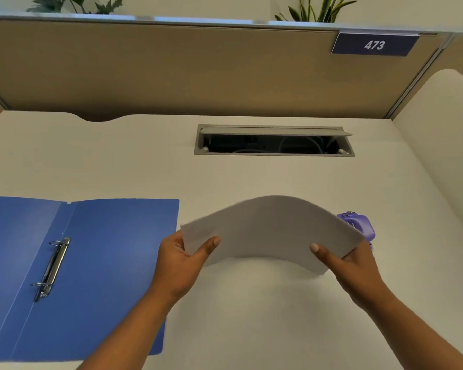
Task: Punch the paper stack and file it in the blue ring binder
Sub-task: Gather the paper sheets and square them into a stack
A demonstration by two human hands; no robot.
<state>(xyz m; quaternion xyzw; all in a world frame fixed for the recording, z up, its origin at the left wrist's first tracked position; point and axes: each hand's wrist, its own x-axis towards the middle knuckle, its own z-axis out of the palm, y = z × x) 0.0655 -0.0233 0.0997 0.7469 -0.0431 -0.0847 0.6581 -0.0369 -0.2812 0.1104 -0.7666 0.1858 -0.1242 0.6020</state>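
A white paper stack [270, 231] is held above the desk, bowed upward in the middle. My left hand [182, 260] grips its left edge, thumb on top. My right hand [350, 268] grips its right edge the same way. Behind the stack's right end a purple hole punch [360, 225] stands on the desk, partly hidden by the paper. The blue ring binder [104, 263] lies open and flat at the left, its metal ring mechanism [52, 265] beside the spine fold. Whether the rings are open I cannot tell.
The pale desk [251, 316] is bounded by tan partition walls [171, 70] at the back and sides. A grey cable hatch [274, 141] stands open in the desk's far middle. A blue sign reading 473 [374, 45] hangs top right.
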